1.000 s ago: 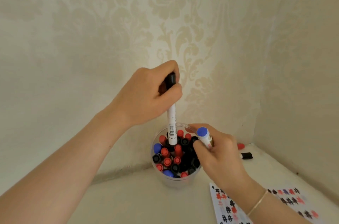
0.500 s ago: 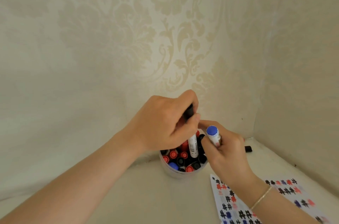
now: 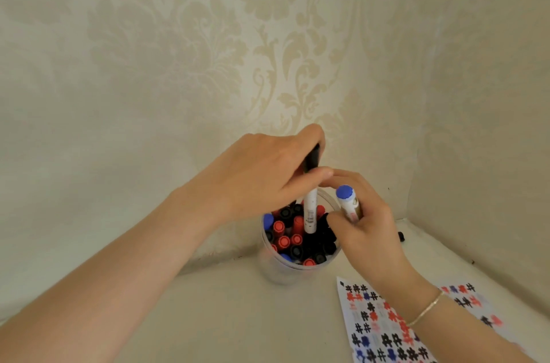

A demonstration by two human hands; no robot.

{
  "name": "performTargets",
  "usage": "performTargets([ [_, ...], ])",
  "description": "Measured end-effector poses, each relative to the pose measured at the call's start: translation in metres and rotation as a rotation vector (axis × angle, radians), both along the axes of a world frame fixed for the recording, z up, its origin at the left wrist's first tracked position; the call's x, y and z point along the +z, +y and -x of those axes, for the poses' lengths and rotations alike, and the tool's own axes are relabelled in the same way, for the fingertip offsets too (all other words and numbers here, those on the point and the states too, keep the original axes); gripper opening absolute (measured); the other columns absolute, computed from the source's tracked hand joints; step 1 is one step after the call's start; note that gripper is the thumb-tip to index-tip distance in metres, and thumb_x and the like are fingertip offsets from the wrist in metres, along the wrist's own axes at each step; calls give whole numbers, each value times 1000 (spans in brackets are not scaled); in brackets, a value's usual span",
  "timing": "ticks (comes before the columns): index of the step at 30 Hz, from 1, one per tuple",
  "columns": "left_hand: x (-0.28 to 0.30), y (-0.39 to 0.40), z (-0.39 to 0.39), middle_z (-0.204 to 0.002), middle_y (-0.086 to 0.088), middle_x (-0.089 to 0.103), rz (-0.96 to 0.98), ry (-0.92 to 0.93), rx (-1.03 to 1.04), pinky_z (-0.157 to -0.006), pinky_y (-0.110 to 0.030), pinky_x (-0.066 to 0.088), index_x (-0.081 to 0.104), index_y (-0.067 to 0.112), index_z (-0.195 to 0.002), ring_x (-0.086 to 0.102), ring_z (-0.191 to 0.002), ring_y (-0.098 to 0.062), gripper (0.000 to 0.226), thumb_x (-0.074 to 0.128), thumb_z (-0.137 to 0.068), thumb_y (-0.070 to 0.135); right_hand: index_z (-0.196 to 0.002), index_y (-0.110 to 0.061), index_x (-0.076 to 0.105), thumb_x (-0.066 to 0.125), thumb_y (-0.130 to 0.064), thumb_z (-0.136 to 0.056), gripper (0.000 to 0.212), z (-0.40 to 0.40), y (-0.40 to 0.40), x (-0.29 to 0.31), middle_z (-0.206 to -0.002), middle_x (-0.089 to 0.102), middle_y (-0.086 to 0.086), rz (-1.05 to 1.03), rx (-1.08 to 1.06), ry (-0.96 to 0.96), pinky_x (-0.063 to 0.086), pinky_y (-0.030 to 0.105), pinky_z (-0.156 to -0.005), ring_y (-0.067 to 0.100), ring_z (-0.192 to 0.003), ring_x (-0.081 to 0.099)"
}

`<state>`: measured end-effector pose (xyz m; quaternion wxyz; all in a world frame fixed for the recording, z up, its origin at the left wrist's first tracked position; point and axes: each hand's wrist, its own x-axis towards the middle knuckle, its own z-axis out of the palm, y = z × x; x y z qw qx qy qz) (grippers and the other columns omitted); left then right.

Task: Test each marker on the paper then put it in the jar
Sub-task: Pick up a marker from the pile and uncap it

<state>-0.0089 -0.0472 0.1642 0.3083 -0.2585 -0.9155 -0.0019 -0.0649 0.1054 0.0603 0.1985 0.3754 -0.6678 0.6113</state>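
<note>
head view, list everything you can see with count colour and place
jar: one, clear, centre of table, packed with red, black and blue capped markers
black-capped marker: one, white barrel, upright over jar
blue-capped marker: one, beside jar rim
paper: one, white with red, blue, black marks, lower right
loose marker: one, black end showing, behind right hand
bracelet: one, gold, right wrist
left hand: grips black-capped marker
right hand: holds blue-capped marker

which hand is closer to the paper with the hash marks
Right. The right hand grips a blue-capped marker at the jar, its wrist over the paper. The left hand holds a black-capped marker above the jar, farther from the sheet.
</note>
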Motion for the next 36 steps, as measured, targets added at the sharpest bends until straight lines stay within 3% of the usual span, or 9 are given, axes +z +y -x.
performTargets([
  [5,-10,0,2,-73,8,59,-120,-52,-66,-56,-31,50,36,31,-96,61,-62,-11,27,38,-90,58,-93,-27,70,67,-26,-72,21,0,4,11,-108,63,-11,-50,106,-93,52,24,-81,6,-97,62],
  [8,-13,2,-2,-78,7,64,-365,-179,-86,-67,-35,54,40,35,-96,65,-70,-11,33,55,-80,60,-89,-15,69,78,-12,-76,15,4,3,15,-76,65,-16,-63,64,-126,51,20,-64,3,-70,63],
  [11,-17,0,-12,-70,0,64,-610,-202,-57,-67,-41,53,48,27,-84,63,-63,-15,40,58,-75,65,-85,-5,64,73,-11,-81,12,7,3,15,-46,47,-18,-66,60,-183,33,10,-47,1,-43,43],
  [16,-32,-2,-21,-79,5,65,120,-376,45,-71,-33,46,67,25,-86,59,-76,-13,72,18,-79,77,-85,-4,62,71,-16,-84,14,11,2,12,-46,44,-17,-61,24,-186,34,15,-49,4,-45,40],
  [19,-44,-2,-12,-94,13,63,298,-386,60,-82,-29,45,64,30,-100,51,-93,-6,75,16,-75,83,-93,-4,64,70,-18,-85,17,12,1,11,-51,45,-11,-60,37,-206,37,21,-50,6,-48,40],
  [24,-50,-3,-1,-96,18,59,380,-334,63,-87,-28,39,60,34,-102,48,-93,-7,71,22,-73,86,-95,-1,64,68,-15,-84,18,11,5,14,-55,45,-2,-28,102,-239,36,19,-48,6,-46,39],
  [31,-53,-7,5,-74,14,55,303,-282,28,-93,-29,35,48,22,-68,46,-83,-12,60,39,-72,81,-98,2,64,71,-12,-79,25,9,12,26,-50,49,1,-3,233,-401,35,22,-45,8,-41,38],
  [34,-57,-11,5,-71,12,55,247,-184,-29,-88,-27,35,43,23,-59,47,-80,-13,56,46,-73,77,-96,-8,68,75,-19,-71,28,5,8,28,-83,61,18,-117,242,-406,37,25,-45,7,-45,45],
  [36,-61,-15,5,-68,10,54,234,-120,-49,-82,-28,38,45,22,-55,48,-77,-15,56,47,-74,75,-88,-19,72,77,-13,-75,16,5,7,29,-93,63,5,-164,264,-397,40,21,-48,4,-51,52],
])
